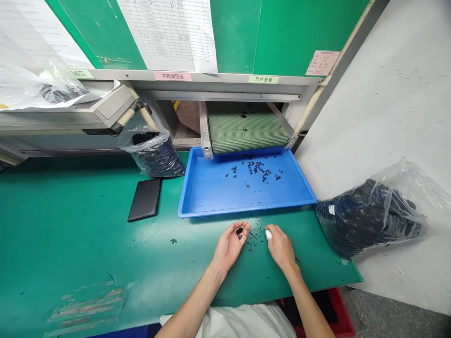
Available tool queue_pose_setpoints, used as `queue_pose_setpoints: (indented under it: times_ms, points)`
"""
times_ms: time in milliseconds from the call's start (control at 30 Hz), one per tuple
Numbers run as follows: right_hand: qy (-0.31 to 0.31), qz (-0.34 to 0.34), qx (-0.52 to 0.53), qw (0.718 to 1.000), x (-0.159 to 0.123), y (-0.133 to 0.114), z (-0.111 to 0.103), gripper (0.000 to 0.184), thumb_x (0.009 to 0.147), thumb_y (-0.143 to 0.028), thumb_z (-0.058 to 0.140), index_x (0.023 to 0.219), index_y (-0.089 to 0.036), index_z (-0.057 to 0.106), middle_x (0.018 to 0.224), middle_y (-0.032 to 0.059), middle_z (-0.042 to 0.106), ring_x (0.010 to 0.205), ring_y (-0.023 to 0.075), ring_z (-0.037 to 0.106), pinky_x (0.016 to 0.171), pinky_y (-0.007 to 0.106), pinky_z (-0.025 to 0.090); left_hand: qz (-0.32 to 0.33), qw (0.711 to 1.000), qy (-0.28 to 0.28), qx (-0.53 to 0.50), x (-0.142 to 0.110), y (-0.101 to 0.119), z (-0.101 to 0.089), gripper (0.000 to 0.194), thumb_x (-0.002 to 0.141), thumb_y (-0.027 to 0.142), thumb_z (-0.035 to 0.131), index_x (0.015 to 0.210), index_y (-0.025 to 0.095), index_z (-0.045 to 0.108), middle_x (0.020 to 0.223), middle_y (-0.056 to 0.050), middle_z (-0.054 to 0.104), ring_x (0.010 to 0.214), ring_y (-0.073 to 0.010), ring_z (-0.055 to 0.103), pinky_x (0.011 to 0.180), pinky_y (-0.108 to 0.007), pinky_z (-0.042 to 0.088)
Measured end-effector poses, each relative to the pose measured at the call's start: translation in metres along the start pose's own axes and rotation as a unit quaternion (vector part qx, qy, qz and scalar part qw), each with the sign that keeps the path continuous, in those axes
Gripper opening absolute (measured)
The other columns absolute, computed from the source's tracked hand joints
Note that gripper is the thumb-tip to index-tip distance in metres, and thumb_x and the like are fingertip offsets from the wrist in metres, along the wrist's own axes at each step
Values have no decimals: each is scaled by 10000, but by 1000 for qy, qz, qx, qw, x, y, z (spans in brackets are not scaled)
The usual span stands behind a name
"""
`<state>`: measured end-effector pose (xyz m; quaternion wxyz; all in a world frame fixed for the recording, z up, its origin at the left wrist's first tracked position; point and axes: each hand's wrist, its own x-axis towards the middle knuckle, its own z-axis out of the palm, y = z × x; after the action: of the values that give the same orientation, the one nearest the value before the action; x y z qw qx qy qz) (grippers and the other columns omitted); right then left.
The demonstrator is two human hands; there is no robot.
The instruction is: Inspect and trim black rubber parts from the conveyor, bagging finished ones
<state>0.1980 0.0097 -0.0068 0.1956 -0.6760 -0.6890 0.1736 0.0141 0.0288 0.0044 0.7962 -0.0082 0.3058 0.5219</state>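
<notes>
A: Please, could you tell me how the left hand [227, 246] is?

B: It is turned palm up and cupped, with fingers curled around some small black pieces [240, 231].

A: And the right hand [282, 248]?

B: Its fingers are bent, and a white cover [268, 234] is on the thumb. Whether something is between its fingertips, I cannot tell. The two hands are apart from each other.

A: Where do the other small black pieces lie?

B: Many are scattered on the green tabletop [70, 206], between the hands. If we take this scatter as the centre of the clock, a little group lies also at 9 o'clock. More of them are inside the blue tray [211, 197], at 12 o'clock.

A: What is behind the tray?

B: Further at 12 o'clock, a green conveyor belt [246, 136] ends above its far side, with some black bits upon it.

A: And at the sides?

B: Near 10 o'clock there is a flat black case [144, 199]. Just behind it, between 10 and 11, an open plastic bag [155, 155] stands beside the tray, with dark contents. Toward 3 o'clock rests a larger clear bag [373, 220], also with dark contents.
</notes>
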Motion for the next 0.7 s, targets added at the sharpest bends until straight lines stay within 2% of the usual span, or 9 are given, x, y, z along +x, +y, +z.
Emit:
queue_pose_setpoints:
  times_ms: [133, 233, 333, 433, 500, 600, 633, 667, 700]
  points:
    - [32, -13, -51, 998, -3, 7, 5, 248, 877, -158, 349, 977, -189, 574, 840, 36, 594, 692, 151, 553, 562, 237, 361, 26, 999, 15, 28, -1, -1, 0, 121, 756, 11, 600, 842, 75, 657, 972, -123, 668, 958, -177, 649, 843, -225, 529]
    - [62, -27, -63, 996, -7, 13, 13, 261, 878, -145, 340, 992, -178, 572, 859, 52, 601, 688, 155, 561, 547, 238, 374, 20, 998, 4, 56, -2, 1, -2, 102, 770, 54, 639, 869, 77, 633, 895, -92, 643, 783, -106, 645, 660, -148, 534]
    - [108, -63, -61, 990, -12, 18, 22, 251, 911, -201, 336, 1006, -189, 568, 877, 67, 615, 714, 168, 591, 543, 241, 413, -2, 997, -10, 75, -5, 5, 0, 156, 769, 174, 691, 864, 96, 594, 704, 4, 546, 451, 2, 440, 351, -84, 322]
    - [126, -82, -39, 988, -16, 25, 28, 251, 924, -254, 337, 1022, -222, 565, 909, 74, 636, 773, 188, 630, 576, 254, 471, 0, 994, -37, 101, -9, 17, 10, 275, 768, 350, 695, 851, 130, 553, 595, 78, 407, 361, 19, 206, 308, -105, 127]
    - [119, -83, -24, 989, -18, 32, 33, 259, 921, -281, 337, 1034, -241, 567, 943, 82, 645, 781, 194, 645, 568, 255, 492, 30, 990, -48, 129, -11, 38, 19, 336, 770, 460, 659, 811, 156, 519, 539, 105, 305, 358, 1, 134, 319, -124, 90]
    - [108, -96, -16, 989, -18, 47, 41, 276, 902, -309, 355, 1058, -259, 577, 984, 91, 654, 772, 195, 657, 524, 239, 502, 146, 967, -9, 209, -9, 95, 38, 405, 767, 569, 591, 728, 192, 447, 504, 120, 185, 362, -26, 91, 328, -149, 77]
    - [105, -103, -18, 989, -18, 53, 45, 279, 893, -311, 368, 1067, -264, 581, 991, 91, 658, 774, 197, 660, 513, 233, 503, 206, 941, 20, 269, -7, 120, 44, 415, 774, 592, 556, 715, 201, 429, 508, 120, 182, 363, -31, 103, 331, -152, 94]
    - [103, -109, -20, 989, -17, 59, 49, 283, 882, -308, 383, 1076, -269, 585, 993, 90, 663, 776, 200, 663, 504, 230, 506, 268, 899, 50, 342, -5, 147, 51, 417, 788, 605, 513, 714, 205, 422, 518, 115, 201, 365, -36, 133, 336, -154, 121]
    - [98, -115, -20, 988, -17, 65, 53, 289, 870, -300, 400, 1088, -275, 587, 993, 88, 669, 777, 203, 667, 497, 227, 509, 326, 835, 84, 436, -2, 175, 58, 406, 814, 597, 461, 717, 204, 426, 533, 105, 243, 371, -41, 181, 346, -157, 166]
